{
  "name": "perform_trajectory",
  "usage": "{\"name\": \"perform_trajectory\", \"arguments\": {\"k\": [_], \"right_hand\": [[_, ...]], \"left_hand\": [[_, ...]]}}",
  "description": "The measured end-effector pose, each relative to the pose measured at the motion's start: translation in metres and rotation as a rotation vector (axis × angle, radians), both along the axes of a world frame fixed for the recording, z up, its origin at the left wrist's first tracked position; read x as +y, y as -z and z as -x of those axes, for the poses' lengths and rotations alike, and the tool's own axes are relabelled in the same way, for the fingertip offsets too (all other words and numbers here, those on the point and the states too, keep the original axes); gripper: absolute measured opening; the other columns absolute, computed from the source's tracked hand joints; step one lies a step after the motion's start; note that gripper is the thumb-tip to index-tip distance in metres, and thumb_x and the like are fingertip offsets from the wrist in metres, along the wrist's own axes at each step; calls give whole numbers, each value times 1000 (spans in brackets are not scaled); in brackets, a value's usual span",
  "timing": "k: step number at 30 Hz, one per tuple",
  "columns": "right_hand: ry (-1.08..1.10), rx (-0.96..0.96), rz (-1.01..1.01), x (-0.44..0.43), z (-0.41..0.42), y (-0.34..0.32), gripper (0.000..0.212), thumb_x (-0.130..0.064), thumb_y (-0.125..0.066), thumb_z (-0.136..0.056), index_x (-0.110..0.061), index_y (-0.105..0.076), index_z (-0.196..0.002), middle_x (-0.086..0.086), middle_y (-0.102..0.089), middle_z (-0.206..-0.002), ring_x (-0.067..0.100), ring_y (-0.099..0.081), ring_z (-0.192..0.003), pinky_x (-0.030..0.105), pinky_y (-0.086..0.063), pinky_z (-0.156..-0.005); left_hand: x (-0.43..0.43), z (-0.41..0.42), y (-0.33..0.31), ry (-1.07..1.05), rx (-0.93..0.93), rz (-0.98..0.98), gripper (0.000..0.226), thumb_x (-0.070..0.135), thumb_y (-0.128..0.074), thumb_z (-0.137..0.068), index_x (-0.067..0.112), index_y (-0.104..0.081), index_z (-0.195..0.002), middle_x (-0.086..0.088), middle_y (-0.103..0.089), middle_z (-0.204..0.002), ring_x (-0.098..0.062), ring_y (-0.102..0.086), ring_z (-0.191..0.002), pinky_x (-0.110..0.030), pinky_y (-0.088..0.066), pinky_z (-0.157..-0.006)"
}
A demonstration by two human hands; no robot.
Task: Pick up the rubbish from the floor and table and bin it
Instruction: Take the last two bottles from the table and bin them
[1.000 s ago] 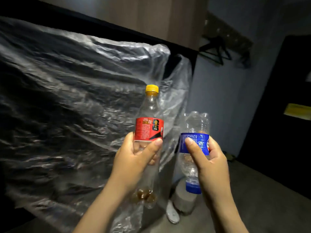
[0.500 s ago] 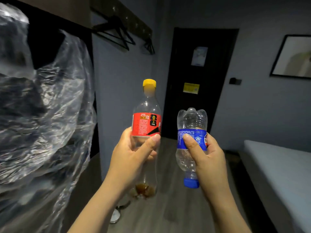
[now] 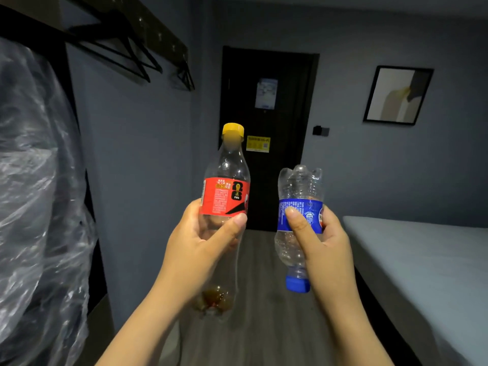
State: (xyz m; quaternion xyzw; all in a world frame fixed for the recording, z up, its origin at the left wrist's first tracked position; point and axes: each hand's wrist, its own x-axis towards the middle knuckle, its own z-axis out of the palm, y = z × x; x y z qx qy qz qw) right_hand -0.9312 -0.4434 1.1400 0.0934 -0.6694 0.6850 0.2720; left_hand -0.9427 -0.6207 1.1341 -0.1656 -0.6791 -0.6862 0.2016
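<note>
In the head view, your left grip [image 3: 200,249] grasps the red-label bottle [image 3: 225,178] upright, with its yellow cap [image 3: 233,128] on top. Your right grip [image 3: 326,249] grasps the blue-label bottle [image 3: 299,186] upside down, just beside the first one, not touching. Both bottles are in the air above the floor [image 3: 264,334].

Plastic sheeting [image 3: 31,207] cut off left, bed [image 3: 422,273] cut off right; blue-label bottle [image 3: 301,186] print illegible

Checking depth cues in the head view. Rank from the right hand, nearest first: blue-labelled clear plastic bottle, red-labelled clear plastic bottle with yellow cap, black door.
1. Blue-labelled clear plastic bottle: gripped in the right hand, cap down.
2. Red-labelled clear plastic bottle with yellow cap: just to its left, held by the left hand.
3. Black door: across the room, behind both.
</note>
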Motion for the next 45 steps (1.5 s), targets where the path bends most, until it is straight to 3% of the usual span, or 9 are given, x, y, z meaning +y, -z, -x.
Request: {"name": "perform_trajectory", "arguments": {"k": [2,6,8,12,20,33,38,41,45], "right_hand": [[13,-22,-7,-7,21,4,29,-35,-69,-80,-21,-65,-105,-6,-70,-80,8,-66,-70,23,-51,-62],[23,-59,-22,-14,68,14,43,-46,-67,-72,-25,-64,-110,-5,-72,-89,9,-69,-76,21,-52,-61],[33,-69,-26,-13,96,21,48,-49,-66,-70,-26,-63,-111,-6,-72,-90,9,-69,-78,20,-52,-61],[17,-89,-20,-5,163,35,44,-50,-66,-69,-28,-62,-108,-7,-71,-87,10,-69,-75,20,-52,-57],[-25,-125,-13,24,309,42,38,-49,-65,-70,-36,-59,-105,-14,-69,-85,4,-67,-72,15,-51,-50],[-88,-246,-64,-4,512,83,27,-49,-64,-74,-49,-54,-99,-23,-66,-87,-1,-66,-79,24,-55,-48],[-30,-285,-108,-33,599,90,26,-41,-66,-80,-43,-54,-102,-24,-66,-87,-2,-65,-79,16,-50,-57],[-9,-305,-129,-47,644,95,36,-39,-68,-80,-35,-56,-113,-17,-69,-89,0,-66,-77,12,-49,-53],[12,-326,-159,-56,694,109,53,-50,-65,-73,-29,-54,-121,-10,-68,-95,2,-66,-79,16,-48,-57]], "left_hand": [[-9,20,5,-9,-15,13,35,61,-71,-64,48,-60,-94,8,-71,-95,-10,-70,-83,-26,-52,-67],[-17,65,17,-65,-32,67,33,64,-70,-65,52,-57,-92,22,-68,-95,5,-65,-84,-9,-49,-63],[-17,93,23,-76,-59,84,32,65,-65,-63,55,-55,-92,26,-67,-96,8,-64,-86,-12,-49,-62],[-10,161,36,-53,-92,43,36,65,-71,-62,55,-57,-93,16,-70,-96,-4,-68,-86,-25,-55,-68],[11,300,47,-79,-154,-56,53,60,-74,-53,39,-59,-100,4,-72,-86,-15,-71,-73,-22,-54,-59],[-30,507,103,-128,-266,-116,54,67,-81,-51,39,-63,-94,4,-69,-80,-17,-65,-72,-38,-48,-66],[-67,591,110,-167,-279,-55,56,73,-75,-52,46,-59,-98,8,-71,-88,-12,-70,-79,-29,-52,-65],[-87,635,108,-201,-282,-5,61,78,-70,-49,46,-58,-99,16,-70,-91,-1,-69,-80,-13,-50,-55],[-97,687,116,-216,-325,7,53,68,-71,-54,42,-57,-98,21,-68,-85,4,-67,-74,-10,-46,-51]]}}
